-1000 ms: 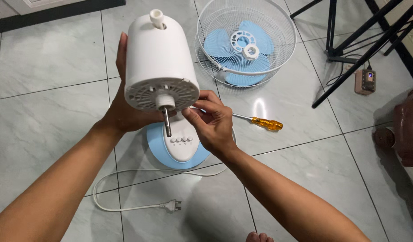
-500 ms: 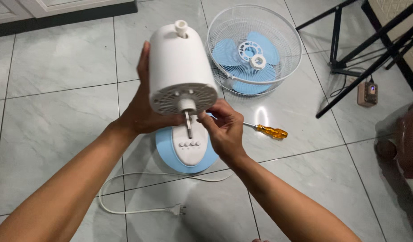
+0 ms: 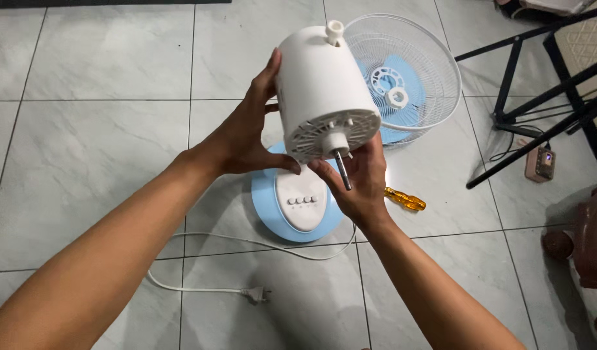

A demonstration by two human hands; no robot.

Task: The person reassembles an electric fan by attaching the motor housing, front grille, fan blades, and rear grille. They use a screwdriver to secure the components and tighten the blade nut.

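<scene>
Above the tiled floor [image 3: 84, 149], a white fan motor housing [image 3: 321, 87] is held tilted, its vented face and bare metal shaft [image 3: 343, 170] pointing toward the camera. Left hand [image 3: 246, 139] has its grip closed around the housing's side, fingers spread along the shell. Right hand [image 3: 357, 181] cups the lower front rim, fingertips touching the face beside the shaft. Directly beneath stands the blue and white fan base [image 3: 295, 207]. A yellow-handled screwdriver [image 3: 405, 199] lies just beside it; the wire guard with blue blade [image 3: 409, 81] lies behind.
</scene>
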